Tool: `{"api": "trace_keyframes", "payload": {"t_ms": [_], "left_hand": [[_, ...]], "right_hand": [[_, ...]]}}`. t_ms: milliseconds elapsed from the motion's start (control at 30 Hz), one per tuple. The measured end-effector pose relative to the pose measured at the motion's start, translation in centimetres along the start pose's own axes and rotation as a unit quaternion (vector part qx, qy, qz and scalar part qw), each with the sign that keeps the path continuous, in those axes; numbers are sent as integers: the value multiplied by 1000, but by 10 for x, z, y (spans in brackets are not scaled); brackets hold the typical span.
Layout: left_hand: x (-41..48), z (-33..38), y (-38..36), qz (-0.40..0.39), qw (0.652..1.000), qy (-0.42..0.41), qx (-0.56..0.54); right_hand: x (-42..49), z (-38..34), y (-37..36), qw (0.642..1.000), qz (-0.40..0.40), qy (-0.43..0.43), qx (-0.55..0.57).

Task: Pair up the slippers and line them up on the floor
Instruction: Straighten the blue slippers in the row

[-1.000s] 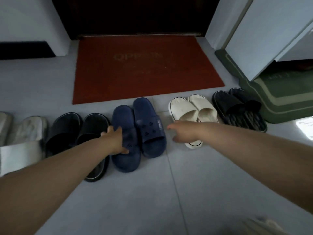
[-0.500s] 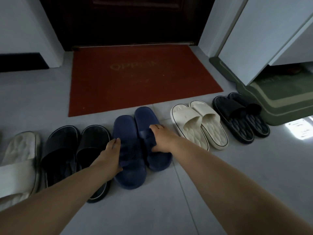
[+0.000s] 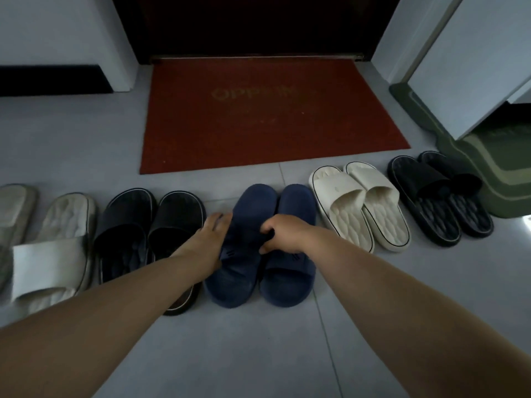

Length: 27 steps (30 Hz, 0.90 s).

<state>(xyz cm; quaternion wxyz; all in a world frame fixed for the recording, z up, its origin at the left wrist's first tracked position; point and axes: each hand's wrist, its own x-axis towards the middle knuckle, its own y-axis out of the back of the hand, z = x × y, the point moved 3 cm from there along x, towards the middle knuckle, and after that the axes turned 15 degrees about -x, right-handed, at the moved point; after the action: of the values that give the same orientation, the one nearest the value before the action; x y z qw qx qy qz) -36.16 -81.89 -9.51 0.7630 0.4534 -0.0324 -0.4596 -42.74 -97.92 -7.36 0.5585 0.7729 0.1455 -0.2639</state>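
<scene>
The left navy slipper (image 3: 244, 205) and right navy slipper (image 3: 290, 280) were set side by side, touching, on the tiled floor (image 3: 258, 354) just before the near edge of the red doormat (image 3: 270, 116), toes toward it. The left hand (image 3: 211, 239) was wrapped over the outer side of the left navy slipper's strap. The right hand (image 3: 283, 234) was curled on the strap of the right navy slipper. A black pair (image 3: 149, 234) and a pale pair (image 3: 48, 248) were lined up beyond the doormat's near left corner. A cream pair (image 3: 359, 208) and a dark pair (image 3: 439, 196) were lined up beyond its near right corner.
</scene>
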Motion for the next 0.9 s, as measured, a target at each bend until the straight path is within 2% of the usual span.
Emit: {"api": "trace_keyframes", "payload": {"t_ms": [100,267,333,400,500,567,633,700,767,833,867,900], "left_hand": [[-13,-1,22,-19,999,-41,4],[-29,0,66,67,997,-39,-3],[-19,1,76,74,996,-58,-2],[-6,-1,85,102,993,-62,-9],[7,-4,91,128,990,-57,-9],[8,-3,89,125,989,-63,-44],[7,-3,86,116,989,-70,-65],[5,-6,83,107,989,-63,-85],[2,-10,78,91,988,-43,-115],[-3,-12,69,53,991,-10,-123],[-5,-12,63,28,992,8,-119],[-7,-11,56,1,993,22,-113]], "right_hand": [[-15,-4,2,997,40,17,68],[-51,-3,8,972,84,21,218],[-58,-5,3,958,104,-15,268],[-60,-9,-8,912,146,-81,375],[-54,-20,-40,800,171,-189,544],[-49,-28,-55,746,187,-235,594],[-45,-32,-63,689,215,-255,643],[-41,-30,-63,630,246,-231,699],[-34,-30,-57,607,254,-198,727],[-24,-27,-53,604,245,-172,739],[-19,-27,-49,611,231,-164,740],[-15,-26,-44,635,217,-159,724]]}}
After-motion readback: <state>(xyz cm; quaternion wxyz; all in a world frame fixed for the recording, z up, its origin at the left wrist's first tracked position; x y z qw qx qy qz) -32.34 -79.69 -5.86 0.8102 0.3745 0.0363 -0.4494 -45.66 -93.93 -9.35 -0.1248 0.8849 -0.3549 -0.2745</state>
